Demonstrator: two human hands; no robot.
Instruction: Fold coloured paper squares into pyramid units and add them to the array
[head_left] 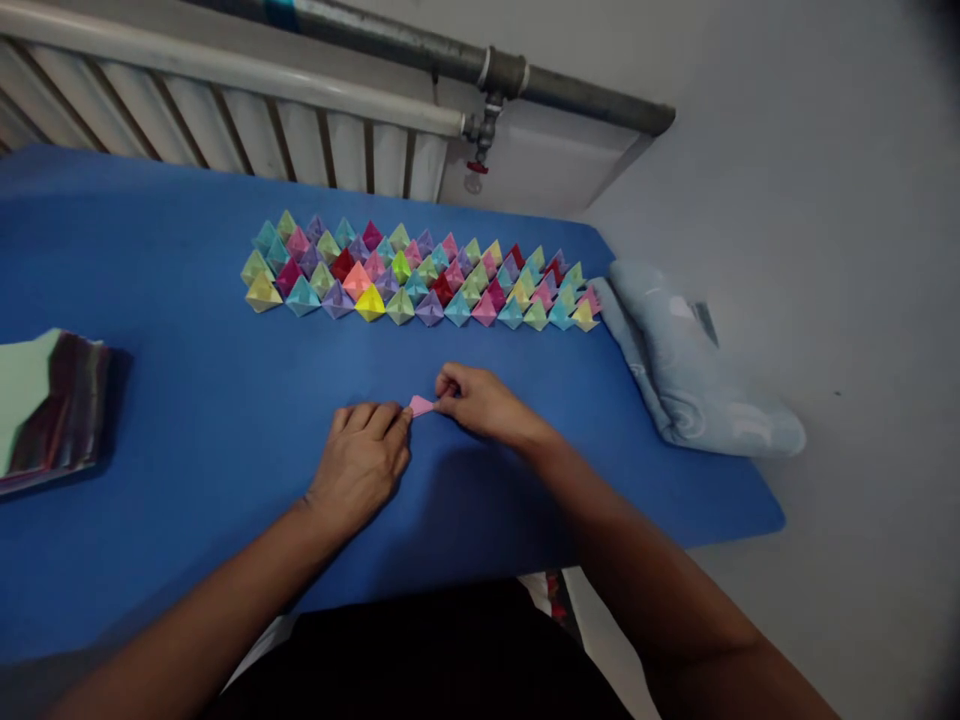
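A small pink folded paper [421,406] lies between my two hands on the blue table, with a triangular peak pointing away from me. My left hand [364,455] rests on the tabletop, its thumb and forefinger closed on the left end of the paper. At the right end, my right hand [480,400] pinches the tip between thumb and forefinger, its other fingers curled. Beyond both hands stand rows of folded paper boats [400,305] in many colours, set close together. The paper's underside and the parts beneath my fingertips are hidden.
A stack of coloured paper sheets [75,400] lies at the left edge of the blue table [202,400]. On the right is a folded grey-blue cloth [675,370]. Behind the table are a white radiator [247,85] and a metal pipe [585,98] with a red-handled valve [477,167].
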